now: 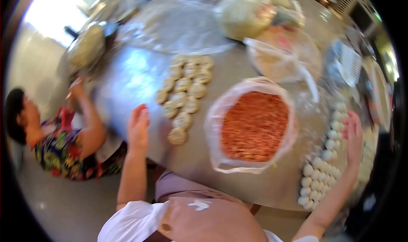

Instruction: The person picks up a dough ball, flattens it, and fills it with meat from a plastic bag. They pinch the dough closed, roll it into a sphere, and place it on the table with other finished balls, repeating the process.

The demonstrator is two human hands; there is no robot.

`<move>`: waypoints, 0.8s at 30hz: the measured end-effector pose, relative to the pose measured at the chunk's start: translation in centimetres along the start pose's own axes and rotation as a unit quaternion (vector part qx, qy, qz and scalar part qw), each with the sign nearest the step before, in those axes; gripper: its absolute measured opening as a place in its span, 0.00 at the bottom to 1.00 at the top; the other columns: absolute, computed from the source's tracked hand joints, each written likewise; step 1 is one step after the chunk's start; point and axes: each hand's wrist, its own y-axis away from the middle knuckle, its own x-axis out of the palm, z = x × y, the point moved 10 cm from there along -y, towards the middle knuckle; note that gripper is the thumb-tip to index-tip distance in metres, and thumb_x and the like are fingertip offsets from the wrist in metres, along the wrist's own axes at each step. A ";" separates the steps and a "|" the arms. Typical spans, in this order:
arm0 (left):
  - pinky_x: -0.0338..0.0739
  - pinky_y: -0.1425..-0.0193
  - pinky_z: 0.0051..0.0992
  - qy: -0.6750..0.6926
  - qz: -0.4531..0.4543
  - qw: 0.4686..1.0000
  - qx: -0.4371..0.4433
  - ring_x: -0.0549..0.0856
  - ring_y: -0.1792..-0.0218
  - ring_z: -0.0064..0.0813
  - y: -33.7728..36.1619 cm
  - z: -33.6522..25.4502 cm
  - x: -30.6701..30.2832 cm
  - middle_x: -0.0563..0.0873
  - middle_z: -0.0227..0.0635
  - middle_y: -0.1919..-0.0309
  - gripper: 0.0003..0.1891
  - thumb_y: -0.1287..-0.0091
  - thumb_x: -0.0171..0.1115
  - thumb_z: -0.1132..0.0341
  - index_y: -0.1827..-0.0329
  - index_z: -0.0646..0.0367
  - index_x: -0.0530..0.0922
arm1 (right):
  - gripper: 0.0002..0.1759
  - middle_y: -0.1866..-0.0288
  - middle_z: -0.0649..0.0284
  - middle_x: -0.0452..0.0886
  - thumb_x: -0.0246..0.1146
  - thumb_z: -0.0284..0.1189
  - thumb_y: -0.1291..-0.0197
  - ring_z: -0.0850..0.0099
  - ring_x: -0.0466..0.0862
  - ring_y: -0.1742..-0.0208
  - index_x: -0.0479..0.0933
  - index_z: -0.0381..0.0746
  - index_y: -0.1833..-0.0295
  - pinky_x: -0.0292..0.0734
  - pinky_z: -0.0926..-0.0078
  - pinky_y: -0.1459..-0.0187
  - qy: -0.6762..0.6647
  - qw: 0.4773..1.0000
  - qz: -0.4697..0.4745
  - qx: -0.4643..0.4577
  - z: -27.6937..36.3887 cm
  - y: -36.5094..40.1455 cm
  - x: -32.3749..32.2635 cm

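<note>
My left hand (138,122) is raised near the table's left edge, fingers stretched out, with nothing in it. To its right, several round, pale filled dough pieces (182,85) sit in rows. My right hand (352,129) is at the right side, fingers apart beside a column of small white dough balls (330,144). More of these balls form a wider cluster (316,180) at the table's near right edge. Between my hands stands an open white plastic bag (213,127) full of reddish-orange, crumbly filling (255,125).
Another person (70,144) sits at the left, hands by a plastic-wrapped bundle (87,46). A clear plastic sheet (170,23) covers the table's far side. Beyond the filling are a tied plastic bag (282,51) and a large pale bag (244,17). White flour dusts the steel table (191,165).
</note>
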 end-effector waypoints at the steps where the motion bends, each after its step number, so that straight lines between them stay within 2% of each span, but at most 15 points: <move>1: 0.70 0.41 0.27 -0.018 0.005 0.998 0.052 0.78 0.45 0.28 -1.0 1.4 -1.0 0.80 0.36 0.45 0.21 0.29 0.59 0.56 0.39 0.59 0.74 | 0.21 0.58 0.70 0.75 0.50 0.42 0.27 0.82 0.72 0.66 0.71 0.43 0.37 0.69 0.85 0.62 -0.008 0.999 0.044 -0.006 1.8 0.7 2.8; 2: 0.70 0.38 0.30 -0.127 -0.008 0.987 0.103 0.78 0.46 0.34 -1.4 0.9 -1.0 0.79 0.42 0.45 0.25 0.30 0.59 0.55 0.38 0.64 0.71 | 0.19 0.58 0.69 0.75 0.52 0.40 0.27 0.82 0.73 0.65 0.72 0.42 0.38 0.70 0.85 0.61 -0.009 0.997 0.080 -0.004 3.5 1.4 5.1; 3: 0.70 0.38 0.32 -0.203 -0.029 0.971 0.127 0.78 0.46 0.36 -1.4 0.5 -1.7 0.78 0.43 0.46 0.26 0.30 0.59 0.55 0.38 0.65 0.71 | 0.18 0.58 0.69 0.76 0.54 0.38 0.28 0.81 0.73 0.64 0.72 0.41 0.39 0.70 0.85 0.60 -0.003 0.994 0.110 -0.002 5.3 2.4 7.0; 5: 0.70 0.38 0.34 -0.341 -0.051 0.923 0.172 0.78 0.47 0.41 -1.2 0.2 -1.2 0.78 0.46 0.47 0.27 0.31 0.59 0.54 0.38 0.67 0.70 | 0.16 0.58 0.66 0.78 0.59 0.34 0.31 0.79 0.77 0.61 0.75 0.38 0.43 0.75 0.81 0.58 0.051 0.975 0.202 -0.071 9.2 4.5 12.1; 6: 0.70 0.39 0.37 -0.326 -0.056 0.926 0.183 0.78 0.47 0.45 -1.2 0.5 -0.8 0.78 0.49 0.48 0.26 0.31 0.58 0.53 0.40 0.68 0.73 | 0.16 0.58 0.64 0.79 0.61 0.33 0.33 0.77 0.79 0.59 0.75 0.36 0.44 0.76 0.79 0.56 0.048 0.969 0.221 -0.097 11.3 5.5 14.0; 9: 0.71 0.40 0.38 -0.333 0.072 0.938 0.068 0.77 0.46 0.45 -1.8 1.7 2.0 0.78 0.49 0.48 0.25 0.30 0.57 0.52 0.43 0.68 0.75 | 0.19 0.53 0.54 0.81 0.63 0.34 0.36 0.66 0.82 0.53 0.75 0.33 0.45 0.77 0.70 0.50 0.111 0.949 0.267 -0.124 16.5 7.1 19.3; 10: 0.72 0.41 0.37 -0.384 0.087 0.914 0.095 0.78 0.48 0.46 -1.5 0.7 3.1 0.79 0.50 0.50 0.25 0.30 0.57 0.52 0.43 0.67 0.76 | 0.20 0.50 0.51 0.79 0.62 0.35 0.36 0.61 0.81 0.48 0.74 0.33 0.44 0.76 0.67 0.46 0.159 0.939 0.252 -0.170 17.6 7.2 20.5; 13: 0.73 0.44 0.39 -0.410 0.053 0.893 0.178 0.79 0.50 0.47 -1.8 0.4 4.7 0.80 0.50 0.54 0.24 0.33 0.61 0.52 0.47 0.67 0.77 | 0.27 0.38 0.44 0.73 0.61 0.38 0.36 0.50 0.73 0.37 0.71 0.30 0.39 0.67 0.60 0.35 0.250 0.906 0.180 -0.291 18.2 6.8 24.9; 16: 0.74 0.47 0.39 -0.421 0.057 0.891 0.159 0.79 0.52 0.47 -1.1 -0.3 6.1 0.81 0.48 0.56 0.21 0.38 0.66 0.57 0.52 0.66 0.76 | 0.31 0.35 0.42 0.70 0.61 0.40 0.38 0.48 0.70 0.35 0.68 0.28 0.37 0.65 0.60 0.33 0.362 0.859 0.140 -0.333 18.3 9.1 29.1; 19: 0.75 0.50 0.37 -0.313 0.093 0.939 0.111 0.79 0.55 0.46 -1.1 0.4 6.7 0.81 0.47 0.58 0.18 0.42 0.69 0.63 0.54 0.64 0.74 | 0.34 0.35 0.41 0.68 0.62 0.42 0.38 0.47 0.69 0.34 0.66 0.29 0.35 0.64 0.59 0.32 0.233 0.875 0.293 -0.306 18.2 10.7 30.3; 20: 0.75 0.49 0.35 -0.290 0.105 0.947 0.093 0.80 0.55 0.44 -0.8 0.5 7.0 0.81 0.46 0.58 0.18 0.42 0.69 0.64 0.54 0.64 0.74 | 0.31 0.37 0.46 0.72 0.63 0.42 0.40 0.49 0.71 0.36 0.71 0.34 0.37 0.66 0.59 0.34 0.223 0.874 0.312 -0.298 18.1 11.2 29.6; 22: 0.76 0.49 0.32 -0.246 0.126 0.959 0.057 0.81 0.56 0.40 -0.4 0.2 7.3 0.81 0.45 0.59 0.18 0.43 0.69 0.67 0.53 0.63 0.74 | 0.27 0.40 0.51 0.75 0.64 0.41 0.41 0.51 0.73 0.39 0.74 0.37 0.40 0.68 0.60 0.36 0.267 0.861 0.329 -0.281 17.4 10.9 28.3; 24: 0.76 0.48 0.29 -0.073 0.140 0.987 0.025 0.81 0.55 0.35 -0.9 1.4 7.3 0.82 0.42 0.58 0.17 0.41 0.66 0.69 0.51 0.64 0.74 | 0.22 0.47 0.58 0.78 0.65 0.40 0.43 0.55 0.75 0.43 0.78 0.43 0.45 0.72 0.61 0.40 0.323 0.852 0.322 -0.255 17.0 10.4 27.0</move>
